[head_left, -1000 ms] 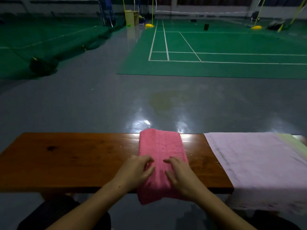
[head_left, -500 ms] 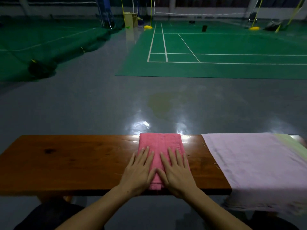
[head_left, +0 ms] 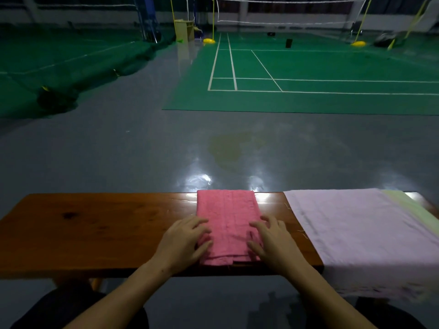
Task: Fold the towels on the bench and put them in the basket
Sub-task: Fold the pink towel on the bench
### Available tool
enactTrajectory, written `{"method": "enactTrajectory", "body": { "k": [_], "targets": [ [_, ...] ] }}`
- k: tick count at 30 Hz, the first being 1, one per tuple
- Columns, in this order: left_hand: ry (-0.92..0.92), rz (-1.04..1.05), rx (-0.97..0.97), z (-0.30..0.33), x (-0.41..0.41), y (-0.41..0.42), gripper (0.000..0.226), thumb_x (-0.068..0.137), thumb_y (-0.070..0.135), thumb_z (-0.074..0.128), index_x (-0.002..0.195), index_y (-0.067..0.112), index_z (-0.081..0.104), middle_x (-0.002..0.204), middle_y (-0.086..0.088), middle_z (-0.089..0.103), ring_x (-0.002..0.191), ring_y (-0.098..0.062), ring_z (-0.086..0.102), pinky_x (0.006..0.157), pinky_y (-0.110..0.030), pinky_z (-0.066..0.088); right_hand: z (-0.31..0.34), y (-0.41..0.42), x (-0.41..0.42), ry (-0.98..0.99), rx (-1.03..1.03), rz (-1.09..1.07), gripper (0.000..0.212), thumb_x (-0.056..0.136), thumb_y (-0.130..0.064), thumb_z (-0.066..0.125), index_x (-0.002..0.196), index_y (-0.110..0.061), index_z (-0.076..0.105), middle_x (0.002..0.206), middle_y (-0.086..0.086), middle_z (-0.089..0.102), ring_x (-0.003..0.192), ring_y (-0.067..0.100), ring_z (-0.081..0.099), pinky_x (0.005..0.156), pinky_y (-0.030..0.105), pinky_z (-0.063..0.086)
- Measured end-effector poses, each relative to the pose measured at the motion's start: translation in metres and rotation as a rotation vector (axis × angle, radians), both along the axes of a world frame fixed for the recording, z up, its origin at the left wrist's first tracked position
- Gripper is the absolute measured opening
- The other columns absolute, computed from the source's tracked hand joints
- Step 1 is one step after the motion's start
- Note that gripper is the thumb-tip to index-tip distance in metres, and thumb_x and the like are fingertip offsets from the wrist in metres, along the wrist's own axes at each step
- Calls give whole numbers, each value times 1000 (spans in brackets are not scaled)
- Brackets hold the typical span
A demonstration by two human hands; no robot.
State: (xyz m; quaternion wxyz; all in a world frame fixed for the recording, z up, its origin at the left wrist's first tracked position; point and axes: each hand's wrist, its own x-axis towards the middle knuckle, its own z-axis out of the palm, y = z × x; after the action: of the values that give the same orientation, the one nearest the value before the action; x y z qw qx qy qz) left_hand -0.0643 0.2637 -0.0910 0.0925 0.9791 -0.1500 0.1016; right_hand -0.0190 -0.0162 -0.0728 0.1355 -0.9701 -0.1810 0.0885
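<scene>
A folded pink towel (head_left: pixel 228 222) lies across the middle of the wooden bench (head_left: pixel 95 233), its layered end at the bench's near edge. My left hand (head_left: pixel 183 243) is at the towel's left side and my right hand (head_left: pixel 273 243) at its right side. Each hand has bent fingers on top and the thumb lower down, pinching the towel's side edge. A lilac towel (head_left: pixel 361 233) lies spread over the bench's right end and hangs over the front. A pale green towel (head_left: pixel 411 207) peeks out beyond it. No basket is in view.
Beyond the bench lies grey glossy floor (head_left: pixel 142 150), then a green badminton court (head_left: pixel 308 72) with a net. A dark rolled net lies on the floor at the far left. My knees show below the bench.
The hanging end of the pink towel was folded up onto the bench and pressed flat. My hands have since slid apart from the towel's middle to its two side edges and curled.
</scene>
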Motion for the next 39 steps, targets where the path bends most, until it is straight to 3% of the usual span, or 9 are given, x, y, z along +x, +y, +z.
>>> {"method": "enactTrajectory", "body": {
  "k": [4, 11, 15, 21, 24, 29, 31, 34, 39],
  "targets": [
    [110, -33, -34, 13, -10, 8, 53, 89, 71, 61, 132, 40, 65, 138, 21, 62, 127, -1, 54, 105, -27, 46, 7, -15, -13, 83, 94, 15, 47, 96, -57, 63, 139, -39, 57, 143, -1, 46, 124, 13, 50, 104, 32, 51],
    [121, -18, 28, 4, -4, 12, 59, 80, 72, 70, 131, 42, 65, 139, 25, 60, 125, -2, 53, 97, -30, 48, 2, -24, 0, 109, 110, 2, 48, 80, -56, 82, 124, -42, 68, 125, -6, 51, 109, 11, 53, 97, 34, 54],
    [125, -6, 15, 4, 1, 10, 59, 79, 74, 69, 127, 39, 69, 134, 24, 61, 122, -3, 53, 93, -28, 44, -1, -25, 8, 92, 120, -8, 46, 79, -58, 81, 120, -41, 71, 115, -11, 54, 100, 5, 55, 92, 33, 56],
    [95, 17, 9, 4, 11, 8, 35, 84, 63, 72, 109, 37, 74, 117, 22, 65, 106, -2, 55, 82, -23, 44, -3, -17, 16, 23, 151, -2, 30, 86, -57, 76, 107, -35, 74, 111, -13, 61, 90, 2, 59, 80, 21, 54],
    [90, 26, -16, 5, 15, 10, 30, 88, 60, 70, 105, 35, 73, 111, 21, 66, 99, -1, 54, 79, -21, 45, -4, -13, 19, 22, 162, 1, 28, 89, -57, 73, 104, -33, 72, 110, -13, 61, 90, 1, 59, 82, 23, 57],
    [204, 50, -192, 10, 21, 19, 31, 88, 64, 63, 101, 37, 69, 100, 23, 64, 91, 3, 55, 79, -27, 55, 3, -14, 21, 4, 203, 46, 20, 95, -47, 70, 101, -28, 68, 105, -12, 54, 87, 0, 53, 69, 12, 41],
    [240, 42, -314, 13, 23, 26, 35, 85, 68, 62, 100, 37, 70, 101, 25, 67, 95, 4, 61, 82, -32, 58, 5, -17, 21, -2, 263, 68, 16, 94, -46, 71, 98, -32, 66, 108, -12, 53, 95, 1, 51, 76, 13, 43],
    [243, -33, -510, 25, 21, 32, 25, 87, 53, 74, 97, 31, 73, 102, 21, 74, 99, 1, 69, 86, -34, 58, 6, -22, 23, -49, 337, 116, 14, 90, -47, 75, 94, -37, 66, 119, -16, 58, 111, 0, 49, 90, 18, 46],
    [267, -91, -647, 44, 14, 35, 21, 91, 43, 77, 96, 24, 72, 89, 4, 73, 83, -19, 69, 73, -46, 56, 22, -21, 15, -8, 494, 114, 10, 89, -35, 79, 87, -29, 71, 93, -19, 73, 90, -4, 66, 70, 10, 49]
  ]
}}
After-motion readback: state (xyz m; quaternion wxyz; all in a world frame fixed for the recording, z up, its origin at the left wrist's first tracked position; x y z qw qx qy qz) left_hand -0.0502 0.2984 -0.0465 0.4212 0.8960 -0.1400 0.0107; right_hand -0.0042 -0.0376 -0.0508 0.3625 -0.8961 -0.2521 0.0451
